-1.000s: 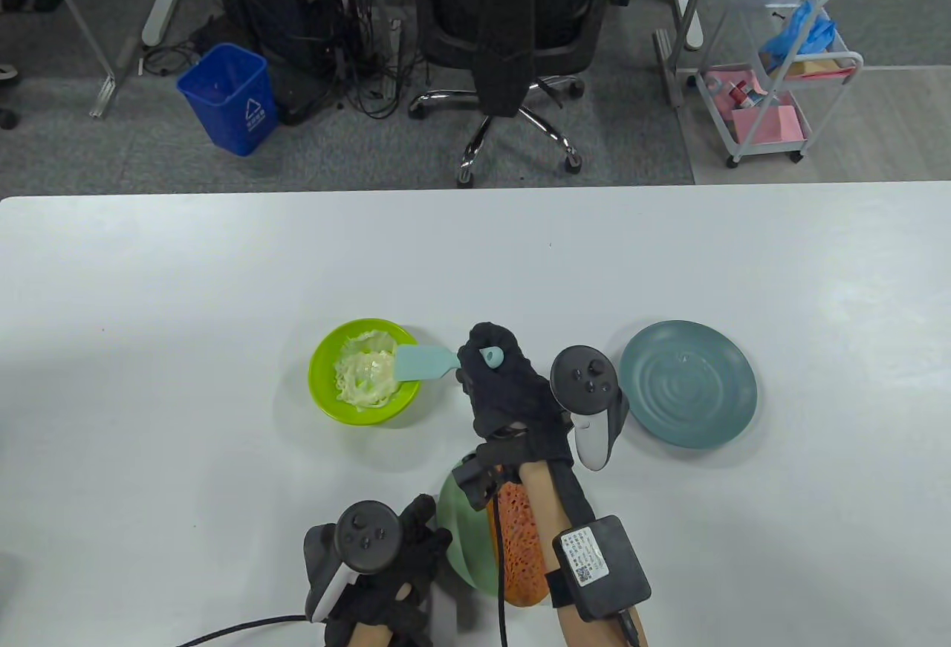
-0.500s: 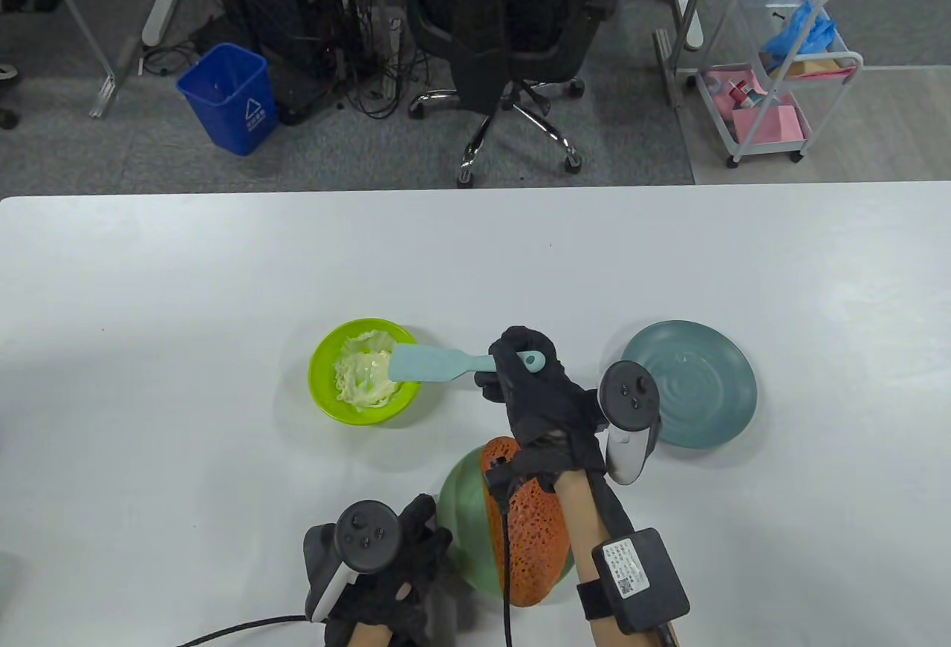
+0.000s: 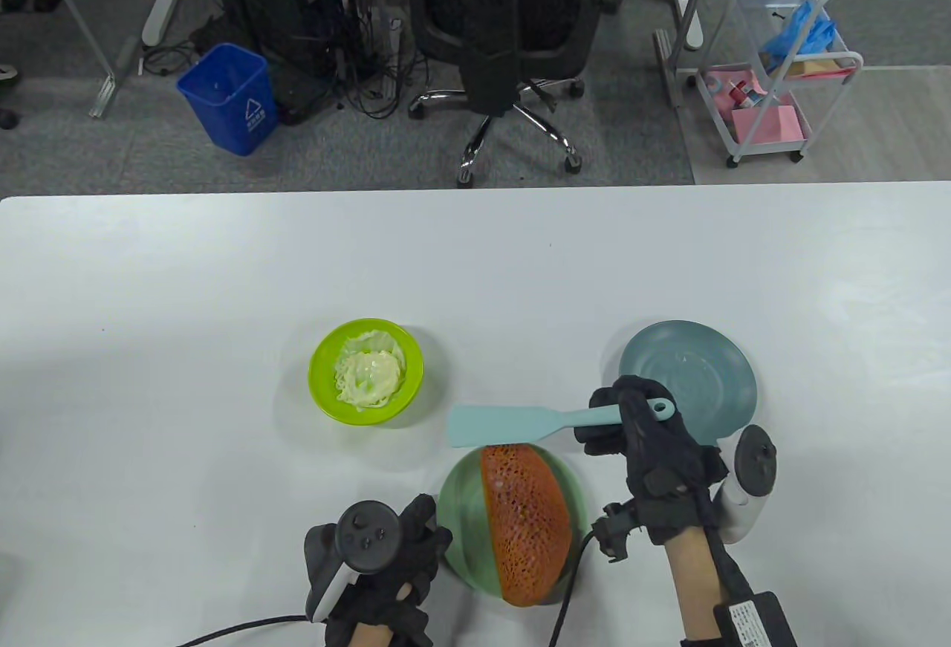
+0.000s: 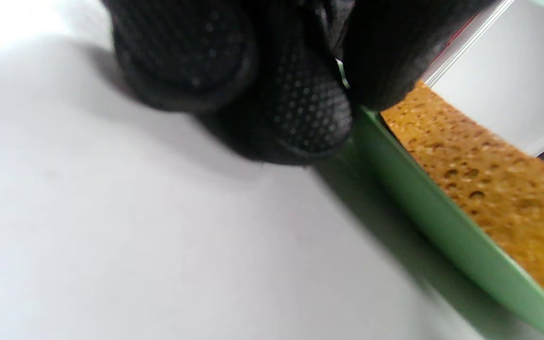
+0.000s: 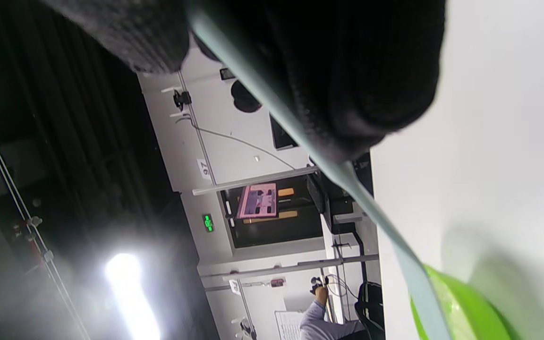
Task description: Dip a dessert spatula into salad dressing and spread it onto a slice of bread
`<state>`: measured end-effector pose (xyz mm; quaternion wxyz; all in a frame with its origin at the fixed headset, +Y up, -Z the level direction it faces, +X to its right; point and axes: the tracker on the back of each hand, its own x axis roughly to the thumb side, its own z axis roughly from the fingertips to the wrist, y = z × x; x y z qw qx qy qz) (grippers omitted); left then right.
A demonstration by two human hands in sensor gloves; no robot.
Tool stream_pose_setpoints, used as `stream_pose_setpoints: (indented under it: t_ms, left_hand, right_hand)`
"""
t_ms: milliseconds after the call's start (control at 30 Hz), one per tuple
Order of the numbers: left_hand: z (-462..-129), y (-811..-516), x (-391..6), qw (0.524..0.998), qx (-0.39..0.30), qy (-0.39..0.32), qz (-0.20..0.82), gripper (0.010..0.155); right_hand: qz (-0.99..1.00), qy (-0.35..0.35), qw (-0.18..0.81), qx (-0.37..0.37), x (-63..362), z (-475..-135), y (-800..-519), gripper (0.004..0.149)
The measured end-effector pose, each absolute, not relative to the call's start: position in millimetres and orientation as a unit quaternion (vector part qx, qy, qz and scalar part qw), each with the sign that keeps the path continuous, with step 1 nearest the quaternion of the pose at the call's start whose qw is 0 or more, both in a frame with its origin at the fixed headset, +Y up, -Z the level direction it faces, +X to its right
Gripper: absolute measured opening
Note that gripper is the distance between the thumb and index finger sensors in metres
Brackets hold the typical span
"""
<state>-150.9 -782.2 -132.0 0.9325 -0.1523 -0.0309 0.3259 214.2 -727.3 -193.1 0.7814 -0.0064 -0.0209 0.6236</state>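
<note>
Your workspace is a wide white table with an office chair, a blue bin and a wire trolley on the grey floor behind it. The light blue silicone dessert spatula hangs level above the table, its flat blade pointing to nine o'clock and hovering just over the twelve o'clock edge of the orange-brown porous bread slice. That slice lies on a pale green round plate near the table's six o'clock edge. Whether the blade carries dressing you cannot tell from above; its top face looks clean.

Your right hand grips the spatula's handle end, fingers curled tight around it with the hanging-hole tip poking out at the knuckles; the right wrist view shows the thin handle running out from under the closed glove. So the blade sits well clear of your fingers, out at nine o'clock from them.

To do the spreading well, I would tilt the blade so its loaded face meets the bread, lower it onto the twelve o'clock end, and draw it towards six o'clock with light, even pressure so the slice does not slide.

Your left hand rests at the plate's eight o'clock rim, fingertips pressed against the green edge, steadying it.

The lime green bowl of creamy pale salad dressing stands at eleven o'clock from the bread, apart from the spatula. A teal ribbed plate lies at one o'clock.
</note>
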Motion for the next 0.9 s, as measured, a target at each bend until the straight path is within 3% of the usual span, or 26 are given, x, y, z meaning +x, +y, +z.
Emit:
stream_pose_setpoints:
  t_ms: [300, 900]
  left_hand:
    - [-131.9, -782.2, -150.8, 0.933, -0.151, -0.031, 0.325, 0.061]
    - [-131.9, -782.1, -150.7, 0.933, -0.152, -0.03, 0.325, 0.061]
  right_hand:
    - [0.621, -0.031, 0.783, -0.013, 247.9, -164.9, -759.4, 0.039]
    - [0.651, -0.073, 0.756, 0.009, 250.6, -142.6, -759.5, 0.037]
